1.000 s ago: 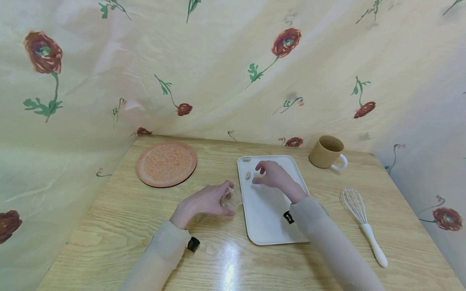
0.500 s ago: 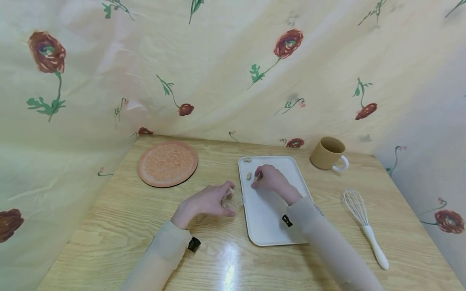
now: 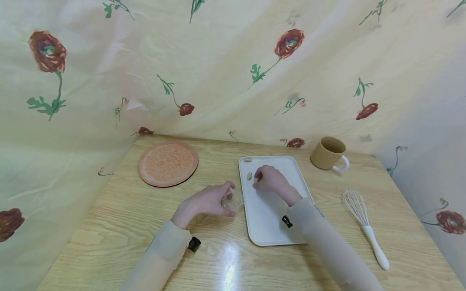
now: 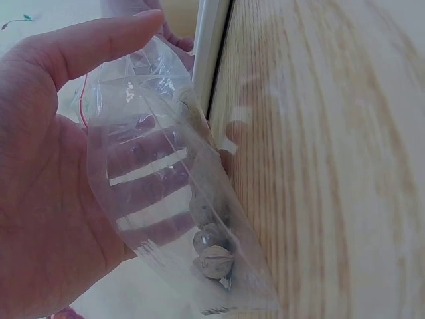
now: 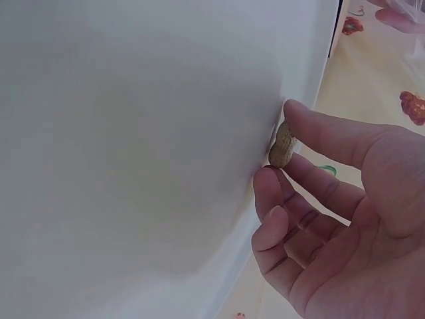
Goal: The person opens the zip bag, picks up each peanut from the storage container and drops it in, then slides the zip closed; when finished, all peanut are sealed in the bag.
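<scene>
In the head view my left hand [image 3: 209, 200] grips a clear plastic zip bag [image 4: 143, 166] beside the tray's left edge. Several peanuts [image 4: 216, 261] lie along the bag's lower side. Through the film I see the fingers behind it, with the thumb near its top. Over the white tray [image 3: 271, 226], my right hand [image 3: 271, 180] pinches a peanut [image 5: 283, 145] between thumb and forefinger, close to the tray surface. Two more peanuts are on the tray: one [image 3: 249, 176] just left of the right fingertips, another [image 3: 248, 160] near the far left corner.
An orange round mat [image 3: 168, 163] lies at the back left of the wooden table [image 3: 120, 226]. Behind the tray on the right stands a tan mug [image 3: 327, 152] with a white handle. A whisk [image 3: 365, 226] lies right of the tray. Floral cloth [image 3: 218, 72] hangs behind.
My right hand's fingers have gone from spread above the tray to pinching a peanut, with a slight move down. The left hand keeps its place with the bag.
</scene>
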The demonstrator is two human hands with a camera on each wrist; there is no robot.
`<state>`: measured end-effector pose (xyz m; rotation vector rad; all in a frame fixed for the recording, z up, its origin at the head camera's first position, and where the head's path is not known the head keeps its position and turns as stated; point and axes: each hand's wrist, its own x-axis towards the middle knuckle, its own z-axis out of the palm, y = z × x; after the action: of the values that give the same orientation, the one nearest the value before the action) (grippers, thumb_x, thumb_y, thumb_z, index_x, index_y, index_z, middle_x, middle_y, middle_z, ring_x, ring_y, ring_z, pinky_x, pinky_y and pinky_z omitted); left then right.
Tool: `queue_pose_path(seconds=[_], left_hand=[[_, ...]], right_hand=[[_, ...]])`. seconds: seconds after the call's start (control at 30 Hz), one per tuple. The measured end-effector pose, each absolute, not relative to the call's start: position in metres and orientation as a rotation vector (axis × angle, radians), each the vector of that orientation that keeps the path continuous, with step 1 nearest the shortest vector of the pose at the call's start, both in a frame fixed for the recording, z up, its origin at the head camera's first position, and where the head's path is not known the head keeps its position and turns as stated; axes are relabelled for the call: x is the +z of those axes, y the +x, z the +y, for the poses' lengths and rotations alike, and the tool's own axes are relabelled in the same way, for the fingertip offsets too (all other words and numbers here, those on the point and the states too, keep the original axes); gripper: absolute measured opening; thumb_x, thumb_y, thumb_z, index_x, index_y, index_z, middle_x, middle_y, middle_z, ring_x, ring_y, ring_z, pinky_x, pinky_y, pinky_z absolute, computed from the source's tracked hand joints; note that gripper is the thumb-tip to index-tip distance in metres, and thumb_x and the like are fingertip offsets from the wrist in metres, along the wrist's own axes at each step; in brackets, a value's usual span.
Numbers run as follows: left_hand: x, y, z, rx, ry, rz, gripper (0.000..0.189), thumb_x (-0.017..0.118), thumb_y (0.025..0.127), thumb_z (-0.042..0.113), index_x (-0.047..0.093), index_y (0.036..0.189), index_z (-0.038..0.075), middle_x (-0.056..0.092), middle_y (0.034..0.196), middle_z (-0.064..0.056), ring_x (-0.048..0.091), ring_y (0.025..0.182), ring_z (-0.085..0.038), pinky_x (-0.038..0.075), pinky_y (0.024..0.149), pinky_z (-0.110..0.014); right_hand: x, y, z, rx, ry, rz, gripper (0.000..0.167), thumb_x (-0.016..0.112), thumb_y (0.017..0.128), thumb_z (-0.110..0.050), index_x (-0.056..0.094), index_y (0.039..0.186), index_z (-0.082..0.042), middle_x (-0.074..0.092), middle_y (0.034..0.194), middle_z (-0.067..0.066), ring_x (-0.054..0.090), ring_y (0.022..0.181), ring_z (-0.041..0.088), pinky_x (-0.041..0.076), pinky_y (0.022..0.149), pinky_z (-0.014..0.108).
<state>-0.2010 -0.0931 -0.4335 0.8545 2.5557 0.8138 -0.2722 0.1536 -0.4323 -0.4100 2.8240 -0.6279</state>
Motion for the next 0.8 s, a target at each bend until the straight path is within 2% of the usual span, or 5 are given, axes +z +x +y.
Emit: queue_pose_path(seconds=[0.2, 0.4, 0.63, 0.8], left_hand=[[-0.434, -0.201, -0.093, 0.817, 0.854, 2.550, 0.071, 0.079, 0.086, 0.039, 0.041, 0.141, 0.013, 0.063, 0.116, 0.001, 0.060, 0.094, -0.013, 0.047, 0.088, -0.034], [-0.434, -0.201, -0.093, 0.804, 0.854, 2.551, 0.071, 0.078, 0.086, 0.039, 0.041, 0.141, 0.014, 0.063, 0.116, 0.001, 0.060, 0.093, -0.013, 0.047, 0.087, -0.034], [-0.434, -0.202, -0.093, 0.794, 0.854, 2.558, 0.071, 0.079, 0.085, 0.040, 0.042, 0.140, 0.014, 0.064, 0.113, 0.002, 0.061, 0.091, -0.012, 0.048, 0.085, -0.033], [-0.433, -0.201, -0.093, 0.800, 0.856, 2.554, 0.071, 0.079, 0.085, 0.040, 0.042, 0.140, 0.014, 0.064, 0.114, 0.002, 0.061, 0.092, -0.013, 0.048, 0.085, -0.034]], right_hand=[[-0.427, -0.268, 0.155, -0.651, -0.407, 2.836, 0.026, 0.080, 0.082, -0.015, 0.071, 0.101, 0.000, 0.066, 0.091, 0.009, 0.058, 0.080, 0.023, 0.049, 0.075, 0.039], [-0.416, -0.260, 0.157, -0.711, -0.518, 2.865, 0.026, 0.080, 0.082, -0.015, 0.072, 0.102, 0.000, 0.066, 0.093, 0.009, 0.059, 0.079, 0.022, 0.049, 0.074, 0.038], [-0.394, -0.240, 0.153, -0.860, -0.655, 2.853, 0.027, 0.081, 0.081, -0.012, 0.072, 0.103, 0.001, 0.067, 0.095, 0.015, 0.057, 0.071, 0.018, 0.046, 0.063, 0.033], [-0.385, -0.223, 0.149, -0.947, -0.755, 2.823, 0.027, 0.081, 0.082, -0.008, 0.072, 0.105, 0.003, 0.067, 0.096, 0.013, 0.059, 0.074, 0.019, 0.047, 0.063, 0.031]])
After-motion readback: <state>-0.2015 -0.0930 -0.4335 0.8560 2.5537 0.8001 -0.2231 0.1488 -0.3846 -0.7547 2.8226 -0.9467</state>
